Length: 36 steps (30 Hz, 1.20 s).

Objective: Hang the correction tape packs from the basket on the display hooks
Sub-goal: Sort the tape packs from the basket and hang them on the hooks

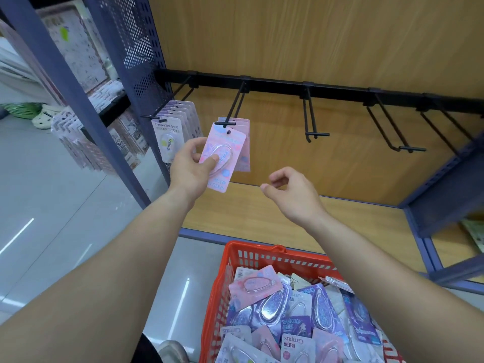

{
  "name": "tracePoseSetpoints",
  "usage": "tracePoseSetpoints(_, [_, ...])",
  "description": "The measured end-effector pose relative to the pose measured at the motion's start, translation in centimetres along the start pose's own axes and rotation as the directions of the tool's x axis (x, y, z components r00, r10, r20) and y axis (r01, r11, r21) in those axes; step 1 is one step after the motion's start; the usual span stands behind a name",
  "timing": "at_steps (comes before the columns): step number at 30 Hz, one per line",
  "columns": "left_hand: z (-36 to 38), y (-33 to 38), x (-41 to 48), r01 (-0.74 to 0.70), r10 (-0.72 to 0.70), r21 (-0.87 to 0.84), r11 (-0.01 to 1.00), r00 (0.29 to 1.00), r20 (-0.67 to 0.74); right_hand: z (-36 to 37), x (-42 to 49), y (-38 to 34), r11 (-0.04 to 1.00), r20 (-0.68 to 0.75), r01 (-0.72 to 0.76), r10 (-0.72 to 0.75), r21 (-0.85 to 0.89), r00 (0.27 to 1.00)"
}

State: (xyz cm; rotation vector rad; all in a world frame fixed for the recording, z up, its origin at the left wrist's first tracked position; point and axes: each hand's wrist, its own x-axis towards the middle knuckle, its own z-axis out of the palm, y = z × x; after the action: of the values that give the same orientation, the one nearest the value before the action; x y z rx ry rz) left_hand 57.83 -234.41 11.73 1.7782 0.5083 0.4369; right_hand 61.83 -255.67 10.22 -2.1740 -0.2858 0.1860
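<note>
Left hand (189,166) is pinching a pink pack (228,152) by the second hook (230,119) — probably needing its hole lined up next; right hand (292,196) is idling loose, empty.

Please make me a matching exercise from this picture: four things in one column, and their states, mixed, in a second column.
1. pink card correction tape pack
2. red plastic basket
3. right hand
4. third black metal hook from the left

A. nothing hangs on it
B. filled with loose packs
C. fingers loosely curled, empty
D. gripped by the left hand

Pairs: 1-D, 2-B, 3-C, 4-A
</note>
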Motion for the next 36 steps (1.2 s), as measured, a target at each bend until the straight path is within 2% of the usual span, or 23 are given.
tracePoseSetpoints(5, [1.1,0.2,0.6,-0.05,0.059,0.138,0.989,0.996,-0.064,0.3,-0.7,0.9,1.0,0.023,-0.016,0.016,0.02,1.0])
tracePoseSetpoints(9, [2.1,0.4,0.9,-0.033,0.041,0.15,0.988,0.998,-0.051,0.1,-1.6,2.5,0.998,0.049,-0.057,0.059,-0.026,0.997])
tracePoseSetpoints(12, [2.0,0.0,0.4,-0.001,0.004,0.365,0.931,1.0,-0.007,-0.6,-2.7,4.2,0.994,0.044,-0.09,0.093,-0.061,0.995])
tracePoseSetpoints(17, [0.7,-2.3,-4.3,-0.099,-0.05,0.584,0.805,0.971,0.234,-2.4,-6.4,9.5,0.978,0.045,-0.173,0.179,-0.114,0.983])
tracePoseSetpoints(22, [0.7,-6.7,-11.3,-0.246,-0.218,0.721,0.647,0.847,0.485,-3.2,-10.2,16.4,0.943,0.117,-0.312,0.325,-0.119,0.938])
tracePoseSetpoints(25, [2.3,-8.9,-14.0,-0.303,-0.272,0.73,0.612,0.787,0.554,-2.0,-12.3,19.7,0.929,0.193,-0.349,0.368,-0.125,0.91])
tracePoseSetpoints(31, [8.1,-14.9,-15.5,-0.148,-0.37,0.738,0.658,0.791,0.488,0.7,-15.3,23.6,0.915,0.275,-0.331,0.387,-0.229,0.88])
tracePoseSetpoints(36, [10.1,-18.7,-16.4,-0.037,-0.459,0.757,0.653,0.776,0.434,1.7,-16.9,24.9,0.915,0.35,-0.375,0.404,-0.148,0.845])
